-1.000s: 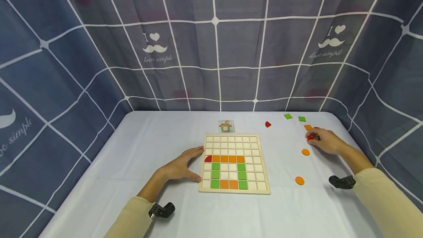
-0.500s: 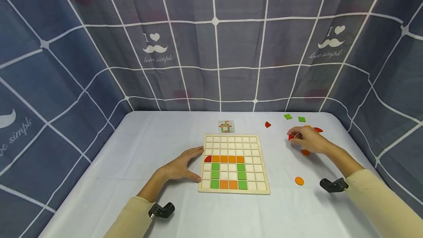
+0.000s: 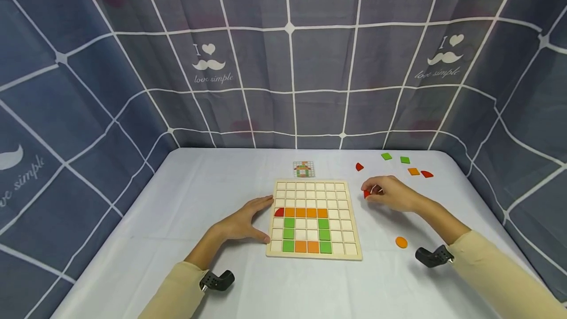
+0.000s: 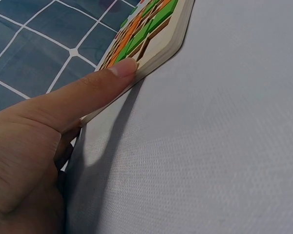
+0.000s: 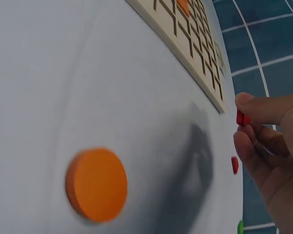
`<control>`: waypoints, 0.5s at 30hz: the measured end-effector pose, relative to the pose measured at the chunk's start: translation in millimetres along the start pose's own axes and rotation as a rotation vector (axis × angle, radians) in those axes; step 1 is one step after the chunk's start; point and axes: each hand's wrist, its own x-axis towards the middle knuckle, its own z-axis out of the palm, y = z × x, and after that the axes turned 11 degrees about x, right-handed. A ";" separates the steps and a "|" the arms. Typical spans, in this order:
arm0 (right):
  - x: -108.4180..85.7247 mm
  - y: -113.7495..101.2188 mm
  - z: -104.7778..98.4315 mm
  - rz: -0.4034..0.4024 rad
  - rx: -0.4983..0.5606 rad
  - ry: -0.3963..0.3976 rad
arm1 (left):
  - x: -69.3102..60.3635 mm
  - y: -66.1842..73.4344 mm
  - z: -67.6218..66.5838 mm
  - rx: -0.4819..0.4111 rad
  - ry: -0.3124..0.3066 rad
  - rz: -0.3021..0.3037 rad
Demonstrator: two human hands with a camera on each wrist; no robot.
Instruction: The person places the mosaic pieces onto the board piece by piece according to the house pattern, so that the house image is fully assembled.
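A wooden grid board (image 3: 341,223) lies on the white table, with green and orange square tiles and one red quarter-circle tile (image 3: 279,212) set in its cells. My left hand (image 3: 241,223) rests along the board's left side, its thumb (image 4: 110,80) touching the rim and the fingers spread. Right of the board, my right hand (image 3: 395,194) pinches a small red tile (image 5: 242,118) between thumb and fingers, above the cloth. Most of that tile's shape is covered by the fingertips.
A small pattern card (image 3: 303,169) lies behind the board. To the right are a red tile (image 3: 359,166), green tiles (image 3: 387,156), an orange square (image 3: 414,171), another red tile (image 3: 427,174) and an orange disc (image 3: 401,242). Grid-patterned curtains (image 3: 248,107) enclose the table.
My right hand has lifted the red tile from the right-hand group and carried it left towards the board. One orange disc is now hidden behind that arm. The left hand stays put.
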 end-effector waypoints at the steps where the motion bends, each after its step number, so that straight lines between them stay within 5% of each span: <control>1: 1.2 -2.4 2.9 0.001 0.003 -0.009 | 0.1 -0.1 -0.1 0.002 0.000 0.001; 15: 17.5 -29.7 39.5 -0.062 0.075 -0.100 | 0.0 -0.7 -0.2 -0.003 0.010 0.021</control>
